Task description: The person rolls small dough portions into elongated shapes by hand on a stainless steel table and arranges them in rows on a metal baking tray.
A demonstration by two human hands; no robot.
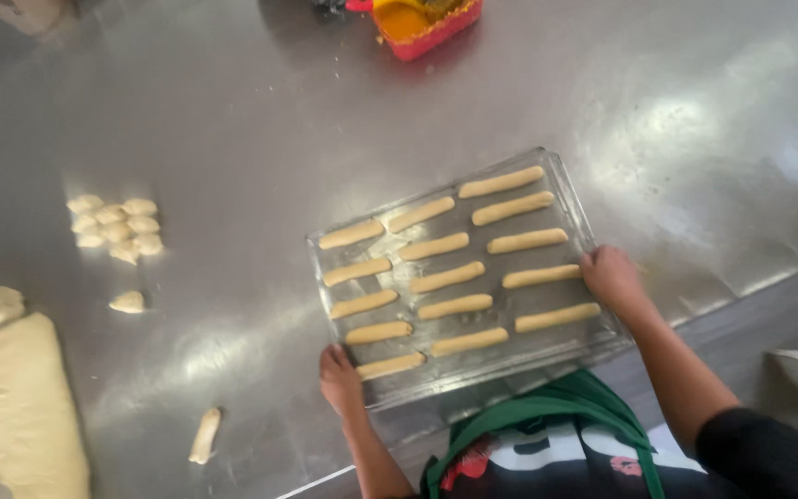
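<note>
**Both hands on the tray**

My left hand [339,377] and right hand [611,277] gripped opposite edges of the glass tray [573,192], fingers curled over its rim. Dough sticks [454,306] lay between them; keeping it level seemed wise.

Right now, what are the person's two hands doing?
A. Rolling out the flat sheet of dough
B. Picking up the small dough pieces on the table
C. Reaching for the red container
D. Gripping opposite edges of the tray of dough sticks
D: the left hand and right hand grip opposite edges of the tray holding rows of dough sticks.
</note>
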